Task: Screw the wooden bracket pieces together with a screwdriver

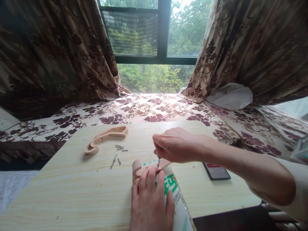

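Note:
My right hand (172, 144) is closed around a screwdriver, whose metal shaft (158, 161) points down at a curved wooden piece (137, 167). Most of the handle is hidden in the fist. My left hand (151, 200) lies with fingers spread over the near side of that wooden piece, pressing it on a white and green printed carton (179, 205). To the left on the table, a second curved wooden piece (106, 134) stands on its edge. Several small screws (119, 148) and a double-ended metal bit (114, 161) lie between the two wooden pieces.
The pale wooden table (72, 186) has a phone (218, 171) at its right side. Behind it are a floral-covered ledge (154, 109), a white plastic bag (231, 95), curtains and a window. A clear container (300, 149) is at the far right.

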The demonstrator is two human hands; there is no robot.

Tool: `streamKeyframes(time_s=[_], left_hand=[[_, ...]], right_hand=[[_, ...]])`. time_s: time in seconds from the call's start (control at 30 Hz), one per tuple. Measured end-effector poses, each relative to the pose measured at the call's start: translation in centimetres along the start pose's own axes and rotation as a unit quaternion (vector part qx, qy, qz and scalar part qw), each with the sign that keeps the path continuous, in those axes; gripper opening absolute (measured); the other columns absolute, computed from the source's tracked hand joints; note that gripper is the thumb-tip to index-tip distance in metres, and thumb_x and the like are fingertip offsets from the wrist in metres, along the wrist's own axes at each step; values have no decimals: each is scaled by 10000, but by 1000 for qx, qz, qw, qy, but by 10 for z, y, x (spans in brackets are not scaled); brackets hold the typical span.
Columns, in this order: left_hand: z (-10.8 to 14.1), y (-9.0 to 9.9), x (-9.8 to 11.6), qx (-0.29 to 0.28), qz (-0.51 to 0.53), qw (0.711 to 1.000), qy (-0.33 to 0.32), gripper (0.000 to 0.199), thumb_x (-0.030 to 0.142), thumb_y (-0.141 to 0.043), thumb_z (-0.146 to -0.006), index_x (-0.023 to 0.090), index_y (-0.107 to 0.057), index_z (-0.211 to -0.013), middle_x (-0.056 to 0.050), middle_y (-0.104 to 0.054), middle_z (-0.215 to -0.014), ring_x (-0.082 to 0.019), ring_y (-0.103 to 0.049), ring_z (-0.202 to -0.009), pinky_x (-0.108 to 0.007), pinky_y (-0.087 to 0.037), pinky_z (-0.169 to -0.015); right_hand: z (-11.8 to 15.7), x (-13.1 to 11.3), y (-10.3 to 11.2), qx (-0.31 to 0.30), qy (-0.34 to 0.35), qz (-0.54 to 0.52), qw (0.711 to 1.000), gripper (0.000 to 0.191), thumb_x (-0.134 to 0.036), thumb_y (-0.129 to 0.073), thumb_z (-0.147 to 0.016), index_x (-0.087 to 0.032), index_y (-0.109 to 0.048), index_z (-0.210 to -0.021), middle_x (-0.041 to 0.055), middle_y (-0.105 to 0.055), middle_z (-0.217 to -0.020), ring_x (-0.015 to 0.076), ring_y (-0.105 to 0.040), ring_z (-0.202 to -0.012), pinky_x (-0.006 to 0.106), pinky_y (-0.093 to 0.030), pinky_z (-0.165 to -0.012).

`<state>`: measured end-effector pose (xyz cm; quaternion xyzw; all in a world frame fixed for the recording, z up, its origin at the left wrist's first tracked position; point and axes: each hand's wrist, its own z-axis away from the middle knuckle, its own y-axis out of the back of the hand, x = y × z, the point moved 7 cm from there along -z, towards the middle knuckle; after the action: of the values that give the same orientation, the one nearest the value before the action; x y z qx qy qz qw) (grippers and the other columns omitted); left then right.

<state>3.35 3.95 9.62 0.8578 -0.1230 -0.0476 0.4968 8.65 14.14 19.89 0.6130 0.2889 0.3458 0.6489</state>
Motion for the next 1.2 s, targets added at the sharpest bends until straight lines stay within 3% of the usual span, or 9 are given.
streamKeyframes(time_s=[0.07, 0.17, 0.33, 0.47, 0.6, 0.8, 1.03, 1.13, 1.2], left_hand=[[1, 0, 0, 9, 9, 1000, 13, 375, 362, -453, -857, 217, -565, -1185, -51, -530, -1311, -244, -432, -1220, -405, -379, -930], [4, 0, 0, 17, 35, 998, 44, 366, 359, -413, -875, 206, -584, -1161, -56, -539, -1301, -248, -434, -1222, -419, -361, -951], [3, 1, 1, 12, 43, 998, 47, 370, 363, -421, -875, 206, -578, -1171, -60, -524, -1319, -249, -425, -1233, -414, -353, -957], [1, 1, -1, 3, 30, 999, 33, 367, 374, -450, -861, 207, -578, -1162, -61, -529, -1307, -252, -428, -1227, -411, -371, -935], [4, -1, -1, 11, 11, 1000, 11, 386, 379, -478, -849, 214, -563, -1188, -61, -525, -1309, -250, -431, -1226, -405, -388, -926], [6, -3, -2, -1, 16, 1000, 8, 409, 373, -490, -842, 213, -546, -1215, -62, -492, -1350, -261, -422, -1236, -415, -390, -941], [4, -1, -3, 9, 79, 995, 64, 369, 389, -402, -883, 209, -589, -1146, -65, -527, -1306, -261, -422, -1238, -445, -371, -953], [5, -1, -2, 18, 79, 995, 66, 362, 393, -406, -885, 215, -594, -1139, -61, -528, -1311, -255, -425, -1234, -444, -362, -959], [6, -1, -1, 18, 79, 994, 69, 357, 388, -406, -885, 217, -596, -1135, -55, -525, -1317, -250, -421, -1235, -441, -357, -964]], right_hand=[[-1, -1, 6, -21, 7, -9, 1000, 255, -338, -458, -847, -167, -587, -986, 74, -671, -765, 185, -543, -607, 291, -298, -487], [1, -5, 16, -53, 24, -19, 998, 207, -269, -549, -774, -191, -614, -954, 65, -687, -820, 193, -575, -665, 283, -324, -503], [0, -11, 14, -26, 65, -14, 997, 212, -107, -474, -782, -183, -639, -891, 75, -698, -873, 181, -590, -724, 278, -344, -555], [-10, -9, 2, 9, 33, 8, 999, 220, -231, -430, -851, -152, -635, -830, 93, -689, -766, 173, -568, -620, 282, -270, -480], [-14, -6, 5, -1, -2, 36, 999, 314, -346, -418, -884, -144, -631, -773, 101, -677, -708, 170, -546, -576, 282, -237, -462], [-4, -16, 11, -38, 79, -23, 996, 178, -158, -456, -828, -186, -632, -817, 44, -684, -784, 138, -541, -634, 263, -289, -515], [-18, -14, 5, 4, 24, 27, 999, 315, -268, -397, -910, -155, -641, -747, 78, -650, -635, 153, -514, -542, 285, -228, -478], [-14, -14, 9, -21, 38, 10, 999, 209, -290, -480, -854, -173, -650, -824, 70, -679, -723, 164, -539, -589, 280, -256, -486], [-8, -12, 11, -47, 50, -22, 997, 167, -218, -531, -798, -192, -642, -920, 60, -694, -842, 167, -562, -674, 271, -299, -519]])
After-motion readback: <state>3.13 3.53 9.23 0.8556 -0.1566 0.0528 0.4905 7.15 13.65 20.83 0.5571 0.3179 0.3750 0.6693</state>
